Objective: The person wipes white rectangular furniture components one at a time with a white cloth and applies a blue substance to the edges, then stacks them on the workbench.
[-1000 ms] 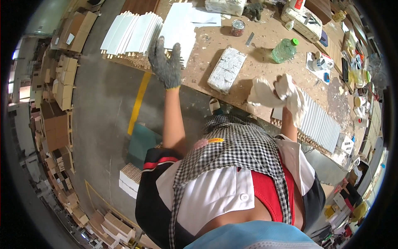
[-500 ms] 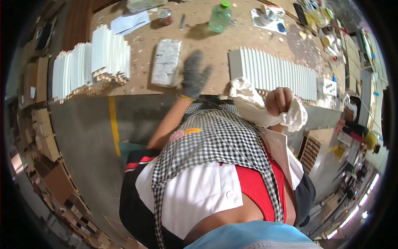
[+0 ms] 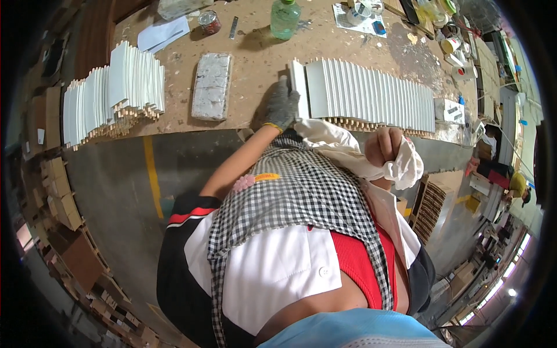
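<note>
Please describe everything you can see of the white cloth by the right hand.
The white cloth looks like soft fabric, creased and bunched. The closed right hand holds it: a crumpled end bulges out to the right, and a longer part stretches leftward by the table's near edge, ending close to the gloved left hand. Whether it touches the apron is unclear.

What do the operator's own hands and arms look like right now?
The left hand wears a dark grey glove with a yellow-edged cuff; the right hand shows no glove. The left sleeve is black with red and white bands; the right sleeve shows black and white.
</note>
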{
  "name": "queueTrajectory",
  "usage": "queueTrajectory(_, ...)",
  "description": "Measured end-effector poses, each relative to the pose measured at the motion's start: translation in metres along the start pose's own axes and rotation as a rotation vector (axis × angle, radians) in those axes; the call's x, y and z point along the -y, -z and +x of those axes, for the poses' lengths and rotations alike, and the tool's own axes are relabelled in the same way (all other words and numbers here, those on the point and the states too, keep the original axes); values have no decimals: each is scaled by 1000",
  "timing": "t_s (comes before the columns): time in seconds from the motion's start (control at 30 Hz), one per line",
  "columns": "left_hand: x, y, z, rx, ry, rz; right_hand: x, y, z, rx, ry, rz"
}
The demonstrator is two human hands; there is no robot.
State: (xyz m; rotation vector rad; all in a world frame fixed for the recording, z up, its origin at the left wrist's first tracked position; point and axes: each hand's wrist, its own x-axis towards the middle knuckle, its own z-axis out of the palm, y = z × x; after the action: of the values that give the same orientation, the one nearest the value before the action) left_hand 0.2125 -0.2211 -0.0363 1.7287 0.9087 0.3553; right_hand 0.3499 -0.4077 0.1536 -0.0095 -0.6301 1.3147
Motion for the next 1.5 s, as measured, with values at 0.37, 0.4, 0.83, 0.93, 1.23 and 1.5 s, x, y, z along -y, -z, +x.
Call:
queueTrajectory(0.37, 7, 146, -17, -368, -16, -73, -23, 24, 63, 227, -90, 70)
queueTrajectory(0.4, 17, 165, -20, -472, -69, -19, -32, 25, 68, 70, -67, 39)
queueTrajectory(0.83, 79, 164, -45, -745, -259, -822, -244, 96, 192, -82, -125, -1669)
queueTrajectory(0.93, 102, 167, -47, -699, -87, -877, -290, 125, 176, 452, -230, -2007)
queueTrajectory(1.23, 87, 176, -59, -686, 14, -516, -292, 148, 167, 625, -249, -2028)
queueTrajectory(1.5, 73, 184, -60, -682, -8, -120, -254, 181, 220, 216, -735, -2134)
